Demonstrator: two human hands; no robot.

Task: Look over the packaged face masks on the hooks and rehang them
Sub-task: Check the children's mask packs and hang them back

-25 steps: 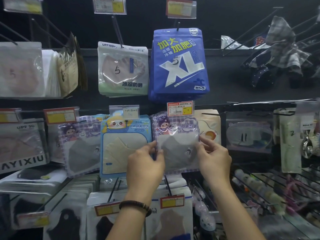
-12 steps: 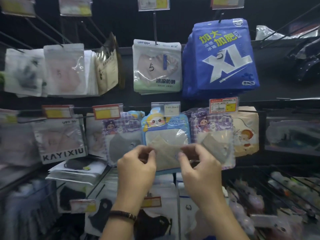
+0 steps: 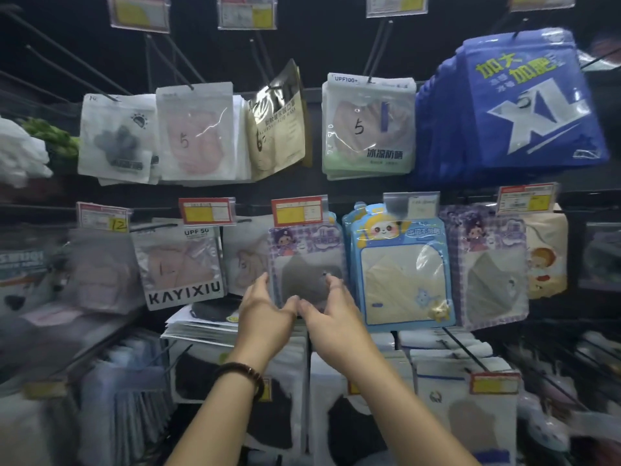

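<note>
A purple checked mask pack [image 3: 306, 260] with a grey mask inside hangs on a middle-row hook under a red-and-yellow price tag [image 3: 297, 210]. My left hand [image 3: 265, 312] grips its lower left edge, fingers behind and thumb in front. On the lower right part of the same pack, my right hand [image 3: 331, 314] has its index finger on the front and its thumb at the bottom edge. A blue cartoon mask pack [image 3: 400, 267] hangs just right of it, then a second purple mask pack [image 3: 492, 267].
The upper row holds white, pink and gold packs, a green-edged pack [image 3: 368, 127] and a blue XL pack [image 3: 524, 102]. A KAYIXIU pack [image 3: 179, 267] hangs to the left. Bare hook rods [image 3: 465, 351] stick out below the middle row, above stacked white packs.
My view and both hands have shifted left along the middle row: from the right purple pack, past the blue cartoon pack, to the left purple pack.
</note>
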